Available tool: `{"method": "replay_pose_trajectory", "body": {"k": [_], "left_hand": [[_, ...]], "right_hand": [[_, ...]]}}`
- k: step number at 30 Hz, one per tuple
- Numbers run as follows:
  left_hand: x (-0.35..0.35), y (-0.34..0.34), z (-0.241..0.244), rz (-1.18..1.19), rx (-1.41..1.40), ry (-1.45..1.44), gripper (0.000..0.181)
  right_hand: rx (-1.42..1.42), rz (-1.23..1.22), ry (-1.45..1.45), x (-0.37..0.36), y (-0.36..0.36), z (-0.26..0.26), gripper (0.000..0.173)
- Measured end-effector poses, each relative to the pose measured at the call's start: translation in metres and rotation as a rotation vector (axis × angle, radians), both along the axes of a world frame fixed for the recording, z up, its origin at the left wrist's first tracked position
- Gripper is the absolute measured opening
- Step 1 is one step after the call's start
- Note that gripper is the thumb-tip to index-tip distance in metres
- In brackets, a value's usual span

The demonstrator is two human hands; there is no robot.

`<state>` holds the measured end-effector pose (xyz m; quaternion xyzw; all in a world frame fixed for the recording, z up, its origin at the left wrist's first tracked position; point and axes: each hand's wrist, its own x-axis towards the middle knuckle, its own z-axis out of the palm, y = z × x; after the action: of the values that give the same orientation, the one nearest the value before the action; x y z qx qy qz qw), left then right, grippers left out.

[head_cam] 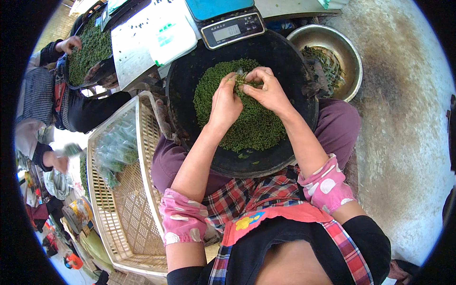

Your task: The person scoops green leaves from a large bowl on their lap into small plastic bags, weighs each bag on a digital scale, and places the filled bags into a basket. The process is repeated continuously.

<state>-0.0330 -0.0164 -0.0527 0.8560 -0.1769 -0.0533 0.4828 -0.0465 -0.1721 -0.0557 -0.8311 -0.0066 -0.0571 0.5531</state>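
Observation:
A wide black basin (288, 53) sits across my lap, with a heap of small green berries (249, 124) like green peppercorns in it. Above the heap, my left hand (228, 101) pinches a small clump of the berries (241, 82). My right hand (266, 87) meets it from the other side, thumb and fingers on the same clump. Something pale and shiny, perhaps clear plastic, shows at the clump's top; my fingers hide the rest.
A digital scale (231, 30) stands beyond the basin, beside white plastic bags (174, 39). Right of it is a metal bowl (351, 53) holding green scraps (329, 67). At left, a plastic crate (142, 178) contains filled clear bags (117, 146). Another person's hand (71, 44) is over a second berry heap (89, 53).

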Motion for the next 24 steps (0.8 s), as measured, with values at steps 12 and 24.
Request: {"method": "replay_pose_trajectory", "body": {"k": [12,24], "left_hand": [[-0.002,0.003,0.000,0.032,0.186,-0.112,0.053],[-0.002,-0.001,0.005,0.036,0.151,-0.007,0.055]], "right_hand": [[0.178,-0.179,0.451,0.007,0.025,-0.008,0.042],[-0.172,-0.229,0.165,0.003,0.029,0.016,0.034]]}}
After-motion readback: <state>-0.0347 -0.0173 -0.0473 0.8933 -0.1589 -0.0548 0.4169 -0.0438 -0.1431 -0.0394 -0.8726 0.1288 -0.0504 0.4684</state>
